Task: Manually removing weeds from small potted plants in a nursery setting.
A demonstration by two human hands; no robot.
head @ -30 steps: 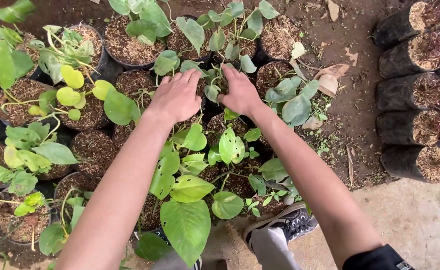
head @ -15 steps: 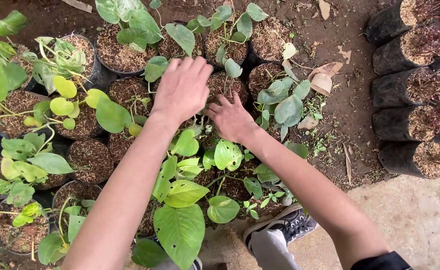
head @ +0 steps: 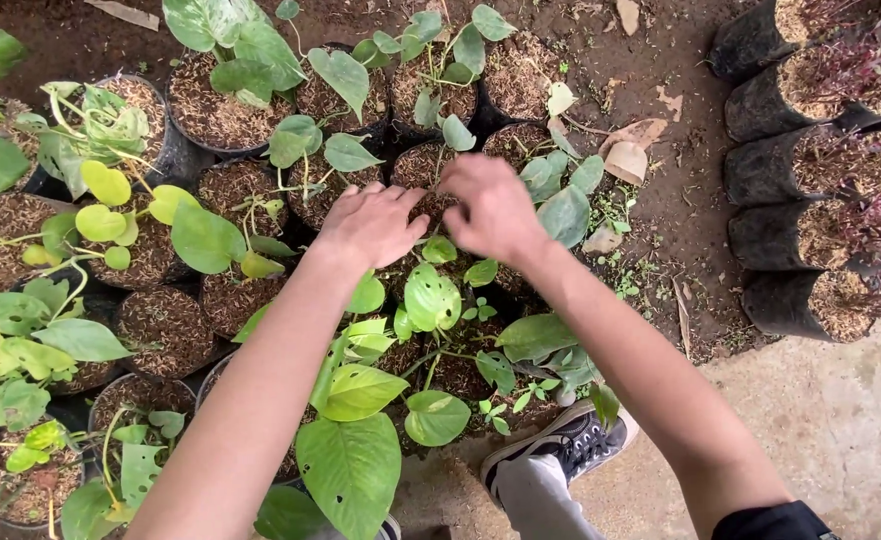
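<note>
Green heart-shaped leaves crowd a cluster of black pots, and both hands reach into the middle of them. The left hand [head: 372, 224] lies palm down with its fingers spread and only lightly curled, fingertips resting on the husk-covered soil of a small black pot [head: 422, 168] just ahead of them; it grips nothing that I can see. The right hand [head: 495, 208] hovers just beside it, fingers bent downward over the same pot's near rim, and whether they pinch something there or merely press is hidden by the back of the hand. The hands probably sit this close together because the pot is wedged tightly among its neighbours and has to be approached from above. Below the wrists a pale holed leaf [head: 431, 296] stands up between the forearms. Well beyond the right fingers, to the outside, a row of black grow bags [head: 765, 238] holding reddish plants lines the bare soil, and a dark sneaker [head: 565, 443] rests on concrete under the right forearm.
</note>
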